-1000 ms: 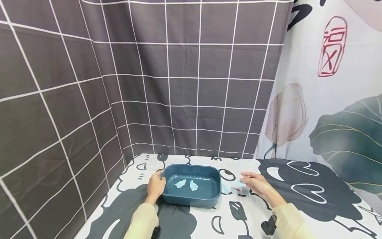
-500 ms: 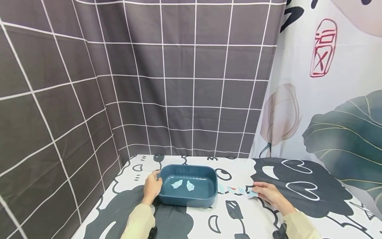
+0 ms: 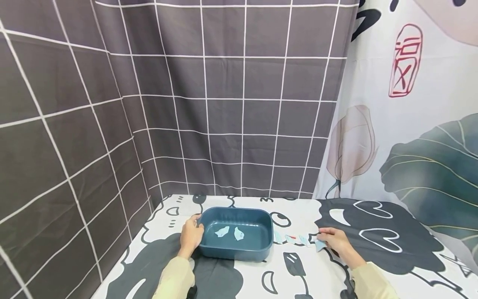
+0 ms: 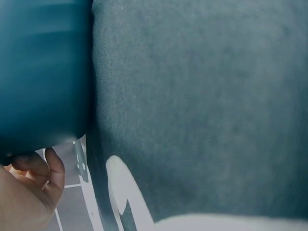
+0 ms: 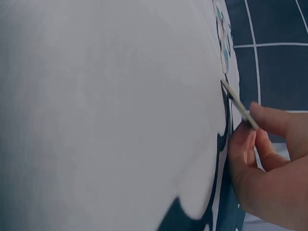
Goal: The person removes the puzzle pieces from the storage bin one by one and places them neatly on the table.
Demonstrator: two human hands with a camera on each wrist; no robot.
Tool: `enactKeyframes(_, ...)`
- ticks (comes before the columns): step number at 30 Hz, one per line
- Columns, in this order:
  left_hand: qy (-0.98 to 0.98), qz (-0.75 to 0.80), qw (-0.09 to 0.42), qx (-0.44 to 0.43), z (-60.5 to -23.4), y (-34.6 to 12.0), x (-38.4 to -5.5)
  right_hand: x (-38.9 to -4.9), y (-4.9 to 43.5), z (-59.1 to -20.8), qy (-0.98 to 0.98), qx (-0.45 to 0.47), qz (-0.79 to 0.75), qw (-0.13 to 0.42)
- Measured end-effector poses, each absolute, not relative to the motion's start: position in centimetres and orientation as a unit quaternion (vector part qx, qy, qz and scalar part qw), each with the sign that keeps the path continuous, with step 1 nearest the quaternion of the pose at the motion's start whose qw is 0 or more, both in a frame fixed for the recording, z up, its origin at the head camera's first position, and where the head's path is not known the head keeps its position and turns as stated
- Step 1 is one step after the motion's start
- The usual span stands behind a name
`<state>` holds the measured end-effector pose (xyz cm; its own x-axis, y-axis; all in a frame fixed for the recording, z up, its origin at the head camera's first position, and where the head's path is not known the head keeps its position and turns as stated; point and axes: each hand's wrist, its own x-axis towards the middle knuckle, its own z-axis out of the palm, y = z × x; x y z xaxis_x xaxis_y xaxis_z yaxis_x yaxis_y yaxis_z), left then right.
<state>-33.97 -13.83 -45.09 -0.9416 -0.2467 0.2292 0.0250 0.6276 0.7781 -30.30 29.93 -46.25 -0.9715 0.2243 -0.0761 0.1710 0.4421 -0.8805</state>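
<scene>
Pinch grip on the right: thumb and fingertips of the right hand (image 3: 336,243) held a pale blue piece (image 3: 320,245), tilted, seen edge-on from the right wrist; could not tell whether its tip touched the patterned cloth (image 3: 298,216). Left hand (image 3: 191,236) gripped the left end of a dark blue bin (image 3: 235,253) standing on that cloth. Two flat pieces lay apart inside, a left piece (image 3: 222,231) and a right piece (image 3: 239,234). Between bin and right hand, in a row: near piece (image 3: 278,237), red-marked piece (image 3: 290,239), far piece (image 3: 304,240). Grey gridded curtain (image 3: 224,118) hung behind.
</scene>
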Motion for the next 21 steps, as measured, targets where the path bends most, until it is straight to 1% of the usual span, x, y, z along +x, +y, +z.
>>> enactKeyframes(3,-0.887,-0.43,0.156,0.065,-45.3,-13.8,-34.0,-30.2,29.6,-46.1,-0.862,-0.112,0.492,0.046)
enactKeyframes(9,-0.884,-0.436,0.158,0.064,-45.2,-13.7,-34.0,-29.7,27.9,-45.3,-0.901,-0.079,0.413,0.109)
enactKeyframes(14,-0.883,-0.436,0.157,0.07,-45.1,-13.7,-34.1,-29.6,24.6,-44.2,-0.904,-0.048,0.403,0.133)
enactKeyframes(21,-0.883,-0.437,0.158,0.074,-45.2,-13.7,-34.2,-29.8,18.9,-42.3,-0.885,-0.006,0.435,0.163)
